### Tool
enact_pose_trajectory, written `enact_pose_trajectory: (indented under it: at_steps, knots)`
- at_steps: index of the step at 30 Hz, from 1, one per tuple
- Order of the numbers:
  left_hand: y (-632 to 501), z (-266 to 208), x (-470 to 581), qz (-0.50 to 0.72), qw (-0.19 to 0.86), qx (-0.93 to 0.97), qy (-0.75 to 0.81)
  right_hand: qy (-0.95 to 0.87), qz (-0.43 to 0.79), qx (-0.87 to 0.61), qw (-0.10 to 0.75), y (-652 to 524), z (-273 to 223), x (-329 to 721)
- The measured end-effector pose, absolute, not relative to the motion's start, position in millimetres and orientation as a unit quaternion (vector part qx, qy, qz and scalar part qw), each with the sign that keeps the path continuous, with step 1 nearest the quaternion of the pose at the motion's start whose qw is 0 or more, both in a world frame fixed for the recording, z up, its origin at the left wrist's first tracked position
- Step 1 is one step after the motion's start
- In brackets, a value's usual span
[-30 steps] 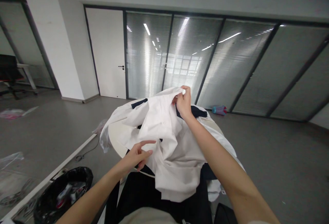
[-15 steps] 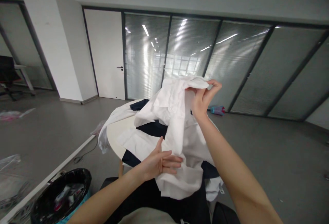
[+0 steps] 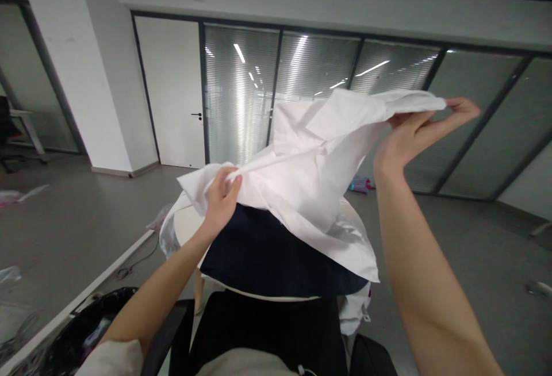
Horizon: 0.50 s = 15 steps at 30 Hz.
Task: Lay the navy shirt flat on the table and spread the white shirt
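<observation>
A white cloth garment (image 3: pixel 302 175) is stretched between my two hands above a small round table (image 3: pixel 186 223). My left hand (image 3: pixel 222 195) pinches its left part, with a loose corner sticking out beyond the fingers. Raised higher at the right, my right hand (image 3: pixel 414 131) grips the garment's far end between thumb and fingers. The cloth sags in folds between them, and what kind of garment it is I cannot tell. Beneath it, dark navy fabric (image 3: pixel 276 255) lies flat over the near side of the table. More white cloth (image 3: pixel 354 310) hangs off the right edge.
A bin lined with a black bag (image 3: pixel 86 324) stands on the floor at lower left, beside a white floor strip (image 3: pixel 107 269) and a cable. A blue-and-red object (image 3: pixel 361 185) lies near the glass partition. Black chair parts flank my lap.
My left hand has moved up and left and closed on the white garment. My right hand has moved right and up, spreading the cloth and uncovering the navy fabric.
</observation>
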State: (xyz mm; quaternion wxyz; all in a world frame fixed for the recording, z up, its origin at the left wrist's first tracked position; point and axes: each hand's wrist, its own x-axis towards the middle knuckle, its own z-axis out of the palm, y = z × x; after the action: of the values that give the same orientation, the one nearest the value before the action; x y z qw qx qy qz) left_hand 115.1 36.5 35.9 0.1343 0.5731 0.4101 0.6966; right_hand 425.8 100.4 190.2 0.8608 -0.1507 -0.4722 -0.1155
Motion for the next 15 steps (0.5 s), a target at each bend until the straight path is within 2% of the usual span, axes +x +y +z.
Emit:
enact_pose_trajectory:
  at_steps: [3, 6, 11, 13, 15]
  knots:
    - [51.1, 86.5, 101.8, 0.713, -0.047, 0.581, 0.389, -0.443, -0.134, -0.130, 0.877, 103.8, 209.0, 433.1]
    - [58.0, 133.7, 100.3, 0.714, -0.180, 0.579, 0.350, -0.435, -0.080, -0.171, 0.881, 104.6, 227.7, 431.0]
    - [50.9, 199.4, 102.8, 0.685, -0.242, 0.579, 0.371, -0.416, -0.061, -0.259, 0.870, 96.8, 272.7, 433.5]
    - [41.3, 220.8, 100.7, 0.659, -0.267, 0.579, 0.399, -0.431, -0.114, -0.257, 0.858, 95.6, 301.7, 447.4]
    - [29.8, 239.8, 95.9, 0.624, -0.309, 0.592, 0.406, -0.500, -0.187, -0.259, 0.805, 97.7, 335.7, 468.9]
